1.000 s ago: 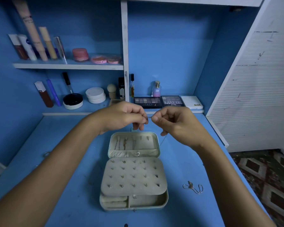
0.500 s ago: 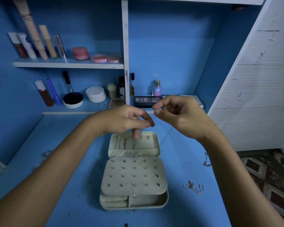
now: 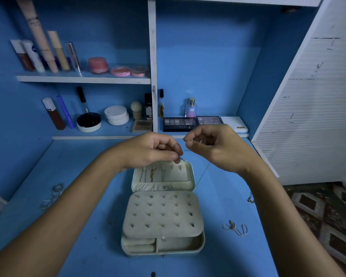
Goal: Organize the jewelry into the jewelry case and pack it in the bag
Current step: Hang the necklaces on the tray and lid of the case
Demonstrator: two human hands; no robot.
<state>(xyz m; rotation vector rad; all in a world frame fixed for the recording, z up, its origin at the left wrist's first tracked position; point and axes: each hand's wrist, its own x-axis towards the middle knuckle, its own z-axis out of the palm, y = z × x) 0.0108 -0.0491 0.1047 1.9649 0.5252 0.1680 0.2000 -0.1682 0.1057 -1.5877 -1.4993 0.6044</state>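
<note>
A pale green jewelry case (image 3: pixel 200 244) lies open on the blue desk, its studded earring panel (image 3: pixel 162 214) folded over the base and necklaces hanging inside its lid (image 3: pixel 190 172). A ring (image 3: pixel 167 187) sits in the lid's pocket. My left hand (image 3: pixel 150 150) pinches one end of a thin silver chain (image 3: pixel 203 174) just above the lid's top edge. The chain trails down to the right of the case. My right hand (image 3: pixel 216 146) hovers beside the left, thumb and forefinger nearly meeting; whether they touch the chain is unclear. No bag is in view.
A loose silver necklace (image 3: pixel 235 228) lies right of the case, another small chain (image 3: pixel 250 197) near my right forearm, and several rings (image 3: pixel 53 193) at the desk's left. Cosmetics fill the shelves behind, with eyeshadow palettes (image 3: pixel 179 123) just beyond my hands. A white cabinet door (image 3: pixel 312 108) stands right.
My hands have parted. The right hand rose and moved right, its fingers loosening, while the left lowered the chain's end toward the lid's top edge.
</note>
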